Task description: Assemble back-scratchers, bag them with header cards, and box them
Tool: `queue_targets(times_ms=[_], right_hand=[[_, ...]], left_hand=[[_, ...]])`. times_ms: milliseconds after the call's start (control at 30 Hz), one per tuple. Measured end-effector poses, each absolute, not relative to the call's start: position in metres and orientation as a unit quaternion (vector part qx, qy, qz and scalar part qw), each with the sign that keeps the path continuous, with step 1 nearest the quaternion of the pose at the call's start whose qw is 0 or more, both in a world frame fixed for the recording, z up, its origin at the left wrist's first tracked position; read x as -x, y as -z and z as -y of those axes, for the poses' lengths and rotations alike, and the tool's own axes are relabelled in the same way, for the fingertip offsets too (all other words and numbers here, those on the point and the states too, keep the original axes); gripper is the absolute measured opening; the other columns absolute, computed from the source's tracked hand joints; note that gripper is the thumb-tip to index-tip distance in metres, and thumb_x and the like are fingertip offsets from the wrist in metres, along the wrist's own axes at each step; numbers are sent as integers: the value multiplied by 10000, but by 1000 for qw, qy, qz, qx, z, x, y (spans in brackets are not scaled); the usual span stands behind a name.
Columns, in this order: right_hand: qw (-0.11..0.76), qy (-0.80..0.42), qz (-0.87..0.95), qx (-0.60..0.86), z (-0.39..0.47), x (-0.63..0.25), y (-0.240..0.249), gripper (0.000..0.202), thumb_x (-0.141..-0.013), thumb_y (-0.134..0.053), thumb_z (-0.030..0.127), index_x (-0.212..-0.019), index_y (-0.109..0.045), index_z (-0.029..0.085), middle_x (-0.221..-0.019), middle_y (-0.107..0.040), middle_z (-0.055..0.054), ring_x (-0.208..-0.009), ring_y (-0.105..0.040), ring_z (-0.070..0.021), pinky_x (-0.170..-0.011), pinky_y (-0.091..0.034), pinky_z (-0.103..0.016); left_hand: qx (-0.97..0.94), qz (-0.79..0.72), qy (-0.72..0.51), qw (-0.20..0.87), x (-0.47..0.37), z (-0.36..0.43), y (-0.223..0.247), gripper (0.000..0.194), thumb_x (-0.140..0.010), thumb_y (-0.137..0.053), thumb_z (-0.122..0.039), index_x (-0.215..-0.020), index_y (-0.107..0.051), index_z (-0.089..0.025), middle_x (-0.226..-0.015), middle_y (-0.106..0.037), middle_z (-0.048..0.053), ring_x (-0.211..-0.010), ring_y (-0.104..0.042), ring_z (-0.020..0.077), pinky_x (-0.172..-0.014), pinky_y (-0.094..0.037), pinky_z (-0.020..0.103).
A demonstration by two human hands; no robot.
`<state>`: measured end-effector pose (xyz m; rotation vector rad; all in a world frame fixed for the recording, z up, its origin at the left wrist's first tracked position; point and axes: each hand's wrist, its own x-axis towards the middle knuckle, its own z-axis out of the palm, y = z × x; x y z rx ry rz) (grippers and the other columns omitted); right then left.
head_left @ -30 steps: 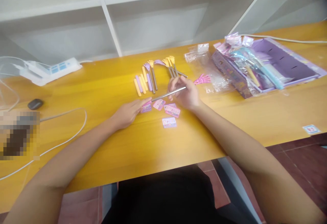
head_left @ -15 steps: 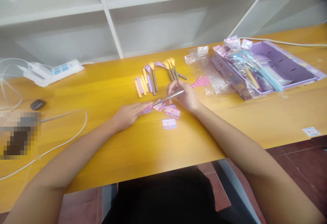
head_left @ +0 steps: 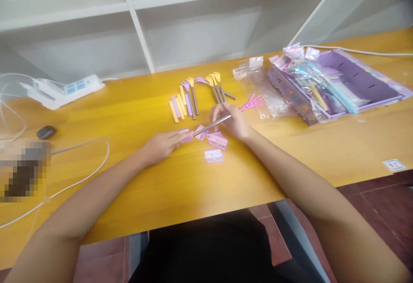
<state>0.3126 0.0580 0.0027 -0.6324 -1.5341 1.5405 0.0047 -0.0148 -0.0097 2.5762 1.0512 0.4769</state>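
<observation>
A back scratcher with a pink hand-shaped head (head_left: 252,102) and a metal rod (head_left: 213,124) slants between my hands. My right hand (head_left: 237,121) is closed round the rod just below the head. At the rod's lower left end, my left hand (head_left: 163,145) is closed on it; the grip there is mostly hidden under the fingers. Small pink and purple printed cards (head_left: 214,155) lie on the table below the rod. Beyond my hands are more scratchers with yellow heads (head_left: 214,78) and purple heads (head_left: 186,86), beside loose yellow and purple handle sleeves (head_left: 174,109).
On the right, a purple box (head_left: 371,74) holds wrapped items, with clear plastic bags (head_left: 274,102) beside it. A white power strip (head_left: 64,91), a black mouse-like object (head_left: 46,132) and white cables are on the left. Shelving (head_left: 193,33) stands behind the table.
My left hand's fingers have shifted slightly on the lower end of the back scratcher. The right hand keeps its grip, and the view has moved a little.
</observation>
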Motion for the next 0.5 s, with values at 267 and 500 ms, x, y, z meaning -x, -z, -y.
queue_targets(times_ms=[267,500], right_hand=[[406,-650,590,255,-56,-308,0,762,-932,-536,918,-741,-626,186,-586,-623,-19,-410,-503,-125,-407,-413,-259],[406,-615,623,262,-57,-312,-1,832,-982,-449,908,-634,-635,176,-568,-578,-37,-457,-532,-126,-483,-445,-276]], left_hand=[[-829,-465,-256,178,-4,14,5,524,-1180,-323,-419,-1583,-607,-241,-1188,-825,78,-1050,-780,200,-1068,-585,372],[-871,-405,-218,177,-4,11,6,513,-1175,-328,-405,-1572,-615,-253,-973,-794,58,-922,-757,196,-936,-607,341]])
